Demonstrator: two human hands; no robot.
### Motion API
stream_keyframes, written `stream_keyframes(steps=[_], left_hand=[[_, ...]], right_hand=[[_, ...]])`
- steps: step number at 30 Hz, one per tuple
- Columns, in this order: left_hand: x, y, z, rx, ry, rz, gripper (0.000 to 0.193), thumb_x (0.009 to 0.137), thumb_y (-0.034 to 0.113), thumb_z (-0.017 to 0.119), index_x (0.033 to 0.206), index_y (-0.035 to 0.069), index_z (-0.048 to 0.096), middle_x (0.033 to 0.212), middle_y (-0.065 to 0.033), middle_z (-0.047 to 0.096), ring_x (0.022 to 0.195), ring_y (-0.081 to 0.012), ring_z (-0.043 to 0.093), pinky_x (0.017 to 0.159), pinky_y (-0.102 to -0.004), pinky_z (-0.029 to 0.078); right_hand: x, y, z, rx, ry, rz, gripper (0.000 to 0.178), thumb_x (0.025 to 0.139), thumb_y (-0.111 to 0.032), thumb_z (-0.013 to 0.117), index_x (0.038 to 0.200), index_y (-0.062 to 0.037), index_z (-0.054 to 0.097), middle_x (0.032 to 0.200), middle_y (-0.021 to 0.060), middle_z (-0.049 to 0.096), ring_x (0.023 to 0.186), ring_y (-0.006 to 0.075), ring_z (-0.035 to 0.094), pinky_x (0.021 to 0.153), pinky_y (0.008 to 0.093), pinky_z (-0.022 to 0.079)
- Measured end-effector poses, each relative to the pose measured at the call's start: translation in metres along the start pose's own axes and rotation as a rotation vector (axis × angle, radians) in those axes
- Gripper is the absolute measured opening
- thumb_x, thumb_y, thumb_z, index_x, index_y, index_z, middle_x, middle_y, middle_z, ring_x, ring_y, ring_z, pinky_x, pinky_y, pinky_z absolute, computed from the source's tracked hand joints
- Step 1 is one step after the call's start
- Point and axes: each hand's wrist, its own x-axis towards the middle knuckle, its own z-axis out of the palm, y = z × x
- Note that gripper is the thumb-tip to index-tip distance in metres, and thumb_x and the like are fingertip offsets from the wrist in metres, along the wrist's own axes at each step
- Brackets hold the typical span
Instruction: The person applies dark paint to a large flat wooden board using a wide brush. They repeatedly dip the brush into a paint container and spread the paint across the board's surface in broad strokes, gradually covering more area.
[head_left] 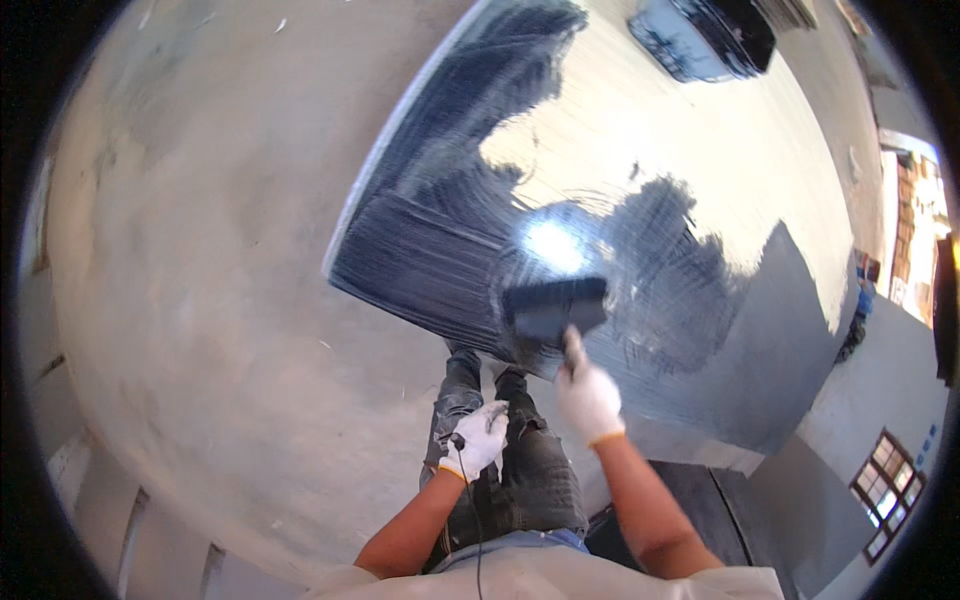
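My right hand (590,398), in a white knit glove, grips the handle of a wide, flat paintbrush (556,308) coated in dark paint. Its broad edge lies against a large pale board (640,140), on wet black streaks near the side closest to me. Dark paint (430,240) covers the board's left and near parts, while a smoother grey coat (780,350) lies at the right. Gloved too, my left hand (478,442) hangs before my thighs with loosely bent fingers apart and nothing visible in them. A thin black cord (474,510) passes in front of it.
A paint-smeared bucket (700,38) stands on the board's far right part. Concrete floor (220,280) stretches out to the left. Dark panels (690,505) lie by my right side, and beyond them is a wall with a barred window (888,485). Bright light glares off the board.
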Motion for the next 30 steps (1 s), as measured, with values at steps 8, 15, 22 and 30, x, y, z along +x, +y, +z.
stream_keyframes(steps=[8,15,22,30], left_hand=[[-0.008,-0.01,-0.019,0.049,0.065,-0.012,0.033,0.098,0.021,0.057,0.123,0.001,0.068,0.12,-0.0176,0.073,0.115,-0.0293,0.069,0.1,-0.036,0.051],[-0.003,-0.02,-0.043,-0.168,0.194,0.062,0.03,0.098,0.016,0.06,0.122,0.0,0.068,0.116,-0.0183,0.073,0.11,-0.0275,0.071,0.098,-0.0345,0.052],[-0.016,-0.057,-0.051,-0.094,0.271,0.014,0.032,0.097,0.02,0.061,0.121,0.0,0.069,0.117,-0.0199,0.073,0.113,-0.0291,0.07,0.098,-0.0351,0.052],[-0.018,-0.03,-0.072,-0.225,0.328,-0.076,0.03,0.098,0.016,0.059,0.121,0.0,0.07,0.113,-0.0162,0.075,0.107,-0.0242,0.072,0.094,-0.0326,0.053]], right_hand=[[0.066,-0.163,-0.044,-0.055,0.023,-0.316,0.061,0.098,-0.028,0.052,0.156,-0.0164,0.035,0.095,0.0262,0.072,0.087,0.0423,0.072,0.082,0.055,0.055],[0.291,-0.171,-0.183,-0.472,0.432,-0.41,0.033,0.088,-0.024,0.061,0.113,-0.0044,0.072,0.119,0.0258,0.069,0.105,0.0382,0.071,0.092,0.0454,0.057],[0.099,-0.143,-0.075,0.021,0.13,-0.067,0.069,0.098,-0.028,0.051,0.161,-0.0143,0.027,0.097,0.0308,0.071,0.088,0.0434,0.072,0.085,0.0497,0.056],[0.162,-0.227,-0.082,-0.008,0.317,-0.332,0.065,0.097,-0.024,0.046,0.157,-0.0029,0.03,0.11,0.035,0.067,0.101,0.0499,0.067,0.094,0.0547,0.052]])
